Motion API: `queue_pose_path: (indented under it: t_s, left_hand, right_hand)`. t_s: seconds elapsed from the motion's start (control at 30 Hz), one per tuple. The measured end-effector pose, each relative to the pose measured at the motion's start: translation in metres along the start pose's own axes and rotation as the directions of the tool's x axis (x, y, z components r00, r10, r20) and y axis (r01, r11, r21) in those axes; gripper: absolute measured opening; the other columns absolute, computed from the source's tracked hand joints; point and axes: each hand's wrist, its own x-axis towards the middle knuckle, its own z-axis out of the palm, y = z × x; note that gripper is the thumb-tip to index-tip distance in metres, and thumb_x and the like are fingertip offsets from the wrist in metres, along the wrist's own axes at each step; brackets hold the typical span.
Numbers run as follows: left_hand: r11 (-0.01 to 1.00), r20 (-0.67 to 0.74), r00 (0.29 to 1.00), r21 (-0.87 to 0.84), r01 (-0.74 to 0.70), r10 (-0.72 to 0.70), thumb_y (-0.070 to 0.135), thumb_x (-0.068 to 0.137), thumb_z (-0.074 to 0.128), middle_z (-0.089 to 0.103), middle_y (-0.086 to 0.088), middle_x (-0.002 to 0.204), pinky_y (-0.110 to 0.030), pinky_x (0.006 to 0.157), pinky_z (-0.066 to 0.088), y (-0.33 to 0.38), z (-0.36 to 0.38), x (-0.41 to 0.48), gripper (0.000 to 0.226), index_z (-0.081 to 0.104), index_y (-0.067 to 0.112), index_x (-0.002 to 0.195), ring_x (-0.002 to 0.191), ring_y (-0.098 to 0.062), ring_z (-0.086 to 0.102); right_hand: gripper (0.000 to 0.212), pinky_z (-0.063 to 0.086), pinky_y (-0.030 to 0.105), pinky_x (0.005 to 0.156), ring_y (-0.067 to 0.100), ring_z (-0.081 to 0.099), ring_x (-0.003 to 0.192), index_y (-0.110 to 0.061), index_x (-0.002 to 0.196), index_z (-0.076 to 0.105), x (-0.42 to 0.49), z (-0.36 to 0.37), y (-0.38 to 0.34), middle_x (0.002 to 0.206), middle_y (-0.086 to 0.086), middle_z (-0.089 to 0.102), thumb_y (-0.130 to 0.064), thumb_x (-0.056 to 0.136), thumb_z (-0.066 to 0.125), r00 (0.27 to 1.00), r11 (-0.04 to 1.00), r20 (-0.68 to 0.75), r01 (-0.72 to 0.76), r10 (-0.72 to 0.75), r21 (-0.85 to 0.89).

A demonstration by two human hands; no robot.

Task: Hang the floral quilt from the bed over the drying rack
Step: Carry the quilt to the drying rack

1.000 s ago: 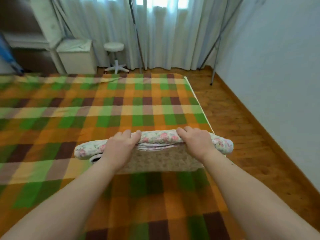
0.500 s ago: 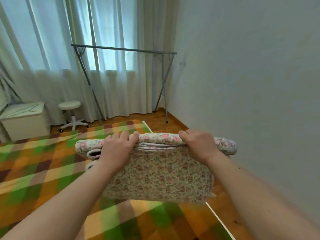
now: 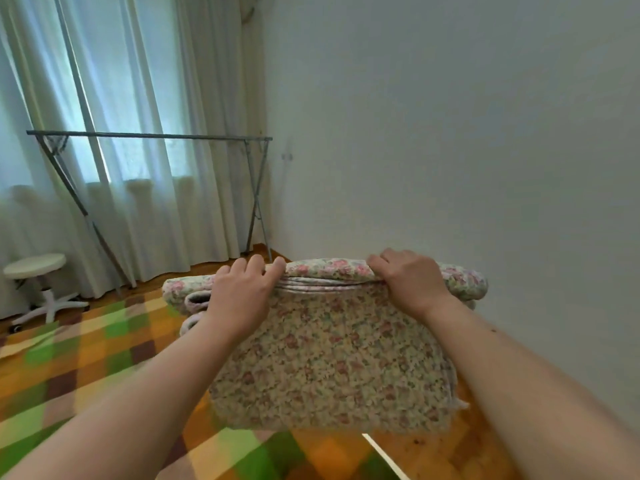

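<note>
The folded floral quilt hangs in the air in front of me, above the corner of the bed. My left hand grips its folded top edge on the left side. My right hand grips the same edge further right. A loose panel of the quilt droops down below both hands. The grey metal drying rack stands at the far end of the room before the curtains, its top bar level and bare, well beyond the quilt.
The bed carries a green, orange and brown checked cover. A white round stool stands at the left by the curtains. A plain white wall runs along the right, with a strip of wooden floor beside the bed.
The quilt has come up off the bed in both hands. My view has swung up and to the right, so the drying rack and the wall now fill more of it.
</note>
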Motion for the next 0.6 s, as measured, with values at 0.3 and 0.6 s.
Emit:
queue_pose_path:
  t_s: [0.3, 0.6]
  left_hand:
    - [0.997, -0.094, 0.993, -0.029, -0.074, 0.071, -0.002, 0.053, 0.071, 0.06, -0.016, 0.07, -0.034, 0.048, 0.042, 0.127, -0.006, 0.075, 0.05, 0.063, 0.009, 0.101, 0.055, -0.033, 0.056]
    - [0.996, -0.119, 0.99, -0.047, -0.081, 0.075, -0.005, 0.054, 0.068, 0.058, -0.018, 0.07, -0.036, 0.048, 0.042, 0.226, -0.003, 0.14, 0.048, 0.062, 0.006, 0.101, 0.057, -0.035, 0.056]
  right_hand:
    - [0.038, 0.038, 0.029, 0.041, 0.034, 0.058, 0.052, -0.004, 0.092, 0.066, -0.048, -0.009, 0.14, 0.07, 0.019, 0.063, 0.01, 0.057, 0.066, 0.999, 0.994, 0.021, -0.027, 0.029, -0.105]
    - [0.044, 0.032, 0.031, 0.052, 0.035, 0.057, 0.07, -0.006, 0.114, 0.056, -0.069, 0.002, 0.263, 0.092, 0.02, 0.062, 0.009, 0.074, 0.049, 1.0, 0.991, 0.009, -0.01, 0.011, -0.135]
